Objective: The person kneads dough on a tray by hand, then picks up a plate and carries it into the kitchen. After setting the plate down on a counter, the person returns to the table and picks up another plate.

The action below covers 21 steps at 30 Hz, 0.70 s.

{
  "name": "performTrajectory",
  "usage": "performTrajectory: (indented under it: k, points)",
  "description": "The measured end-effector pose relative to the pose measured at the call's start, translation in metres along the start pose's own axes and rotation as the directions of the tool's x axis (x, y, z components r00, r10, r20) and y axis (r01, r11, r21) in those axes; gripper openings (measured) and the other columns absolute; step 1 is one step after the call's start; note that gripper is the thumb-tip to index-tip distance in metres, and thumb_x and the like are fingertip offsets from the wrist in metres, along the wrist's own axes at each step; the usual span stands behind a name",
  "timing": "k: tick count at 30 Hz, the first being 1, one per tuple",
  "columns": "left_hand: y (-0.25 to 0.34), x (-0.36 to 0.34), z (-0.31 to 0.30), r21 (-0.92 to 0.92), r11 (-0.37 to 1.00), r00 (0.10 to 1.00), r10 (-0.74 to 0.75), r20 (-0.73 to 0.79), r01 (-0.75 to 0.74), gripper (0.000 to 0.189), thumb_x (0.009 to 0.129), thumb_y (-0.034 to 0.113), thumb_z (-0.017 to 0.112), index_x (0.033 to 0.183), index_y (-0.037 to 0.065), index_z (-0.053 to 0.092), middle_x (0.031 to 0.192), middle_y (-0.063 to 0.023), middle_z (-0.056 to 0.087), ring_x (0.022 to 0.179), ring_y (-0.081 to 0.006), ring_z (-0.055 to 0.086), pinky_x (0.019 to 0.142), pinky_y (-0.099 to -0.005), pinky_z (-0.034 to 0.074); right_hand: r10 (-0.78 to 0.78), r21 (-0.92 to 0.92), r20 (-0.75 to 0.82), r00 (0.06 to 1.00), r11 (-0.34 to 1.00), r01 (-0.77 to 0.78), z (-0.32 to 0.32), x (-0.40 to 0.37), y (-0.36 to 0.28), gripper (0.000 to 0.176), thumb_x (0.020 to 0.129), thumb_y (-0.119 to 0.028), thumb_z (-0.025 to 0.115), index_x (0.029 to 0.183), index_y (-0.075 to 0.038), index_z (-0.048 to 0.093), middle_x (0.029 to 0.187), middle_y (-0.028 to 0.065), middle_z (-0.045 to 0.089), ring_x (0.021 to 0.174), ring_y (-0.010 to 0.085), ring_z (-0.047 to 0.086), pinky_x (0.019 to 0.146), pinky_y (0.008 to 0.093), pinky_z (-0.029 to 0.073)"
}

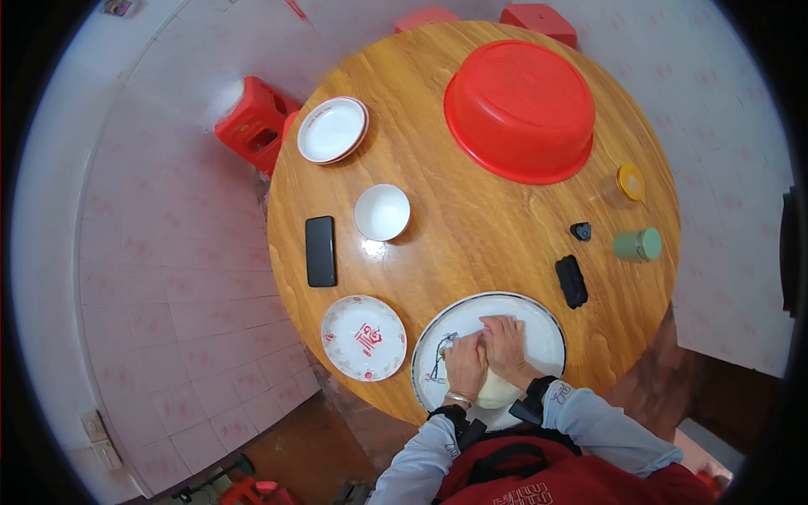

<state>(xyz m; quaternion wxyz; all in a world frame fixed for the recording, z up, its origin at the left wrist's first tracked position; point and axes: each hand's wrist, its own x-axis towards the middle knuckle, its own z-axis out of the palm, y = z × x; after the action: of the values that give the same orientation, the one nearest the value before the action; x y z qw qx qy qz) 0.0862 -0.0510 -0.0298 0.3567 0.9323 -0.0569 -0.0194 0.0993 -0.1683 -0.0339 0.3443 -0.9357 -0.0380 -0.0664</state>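
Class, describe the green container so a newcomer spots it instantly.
Find the large red basin on the round wooden table. From it, follow the table's right edge toward the person, past the yellow-lidded jar, to the green container. Its green colour separates it from that jar and the nearby black object.

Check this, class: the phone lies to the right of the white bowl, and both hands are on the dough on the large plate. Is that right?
No: the head view shows the phone to the left of the white bowl. The rest stands: the left hand and the right hand are on the dough on the large plate.
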Motion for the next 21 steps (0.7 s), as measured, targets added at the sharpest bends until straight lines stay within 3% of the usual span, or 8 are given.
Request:
performTrajectory:
  k: [7,10,13,15,17,18,20,21]
  points:
    - [0.0,0.0,0.003,-0.057,0.99,0.992,-0.129,0.002,0.129,0.018,0.094,0.021,0.055,0.1,0.008,0.066,0.082,-0.0134,0.063,0.082,-0.0327,0.058,0.071,-0.0448,0.043,0.0,0.055,-0.017,1.0,0.999,0.001,0.0,0.001,-0.001,0.015,0.095,-0.019,0.051,0.102,-0.009,0.061,0.092,0.0085,0.064,0.089,0.0257,0.059,0.081,0.0403,0.035]
    - [0.011,-0.023,-0.013,-0.195,0.973,0.989,-0.138,-0.049,0.126,0.016,0.094,0.021,0.056,0.099,0.009,0.066,0.08,-0.0108,0.062,0.079,-0.0293,0.057,0.073,-0.0428,0.04,0.193,0.237,0.31,0.931,0.932,-0.273,-0.015,-0.011,-0.009,0.028,0.102,-0.021,0.039,0.098,-0.006,0.062,0.086,0.0134,0.066,0.083,0.0326,0.062,0.078,0.0427,0.041]
    - [0.032,-0.053,-0.034,-0.302,0.95,0.986,-0.121,-0.113,0.082,0.01,0.092,0.016,0.059,0.097,0.008,0.065,0.081,-0.01,0.061,0.076,-0.0282,0.055,0.072,-0.0407,0.039,0.291,0.409,0.363,0.885,0.804,-0.432,-0.031,-0.031,-0.019,0.031,0.102,-0.021,0.037,0.1,-0.003,0.062,0.085,0.0139,0.065,0.082,0.0326,0.063,0.081,0.0423,0.044]
    - [0.034,-0.075,-0.039,-0.331,0.941,0.982,-0.127,-0.138,0.075,0.007,0.091,0.012,0.061,0.095,0.008,0.065,0.082,-0.01,0.06,0.075,-0.0278,0.054,0.071,-0.0386,0.039,0.285,0.423,0.376,0.882,0.794,-0.437,-0.051,-0.049,-0.033,0.025,0.099,-0.016,0.041,0.103,-0.002,0.062,0.088,0.0137,0.064,0.087,0.0316,0.062,0.089,0.0402,0.043]
    - [0.03,-0.095,-0.039,-0.254,0.965,0.989,0.02,-0.148,-0.058,0.01,0.088,0.012,0.063,0.098,0.009,0.063,0.085,-0.0078,0.06,0.079,-0.0287,0.054,0.074,-0.041,0.038,0.045,0.281,0.253,0.966,0.952,-0.118,-0.062,-0.074,-0.04,0.02,0.092,-0.01,0.052,0.109,-0.004,0.059,0.1,0.013,0.061,0.096,0.0303,0.058,0.094,0.0432,0.041]
    - [0.027,-0.104,-0.04,-0.204,0.974,0.992,0.076,-0.102,-0.096,0.013,0.086,0.011,0.065,0.099,0.009,0.062,0.085,-0.0078,0.058,0.081,-0.0289,0.053,0.075,-0.0408,0.038,0.051,0.28,0.261,0.964,0.952,-0.126,-0.061,-0.082,-0.039,0.02,0.092,-0.01,0.052,0.109,-0.004,0.059,0.1,0.013,0.061,0.096,0.0303,0.058,0.094,0.0432,0.041]
    - [0.021,-0.114,-0.036,-0.134,0.986,0.992,0.092,-0.085,-0.103,0.016,0.084,0.01,0.065,0.1,0.01,0.061,0.084,-0.0079,0.057,0.082,-0.0287,0.053,0.076,-0.0412,0.037,-0.291,0.213,0.094,0.952,0.94,0.267,-0.059,-0.094,-0.036,0.034,0.083,-0.006,0.061,0.116,-0.006,0.054,0.112,0.0122,0.056,0.103,0.0296,0.054,0.094,0.0473,0.039]
    - [0.018,-0.116,-0.033,-0.06,0.991,0.991,0.116,-0.072,-0.121,0.018,0.083,0.01,0.065,0.1,0.01,0.061,0.083,-0.0081,0.056,0.083,-0.0286,0.053,0.077,-0.0417,0.037,-0.279,0.214,0.103,0.955,0.943,0.253,-0.056,-0.093,-0.035,0.034,0.083,-0.006,0.061,0.116,-0.006,0.054,0.112,0.0122,0.056,0.103,0.0296,0.054,0.094,0.0473,0.039]
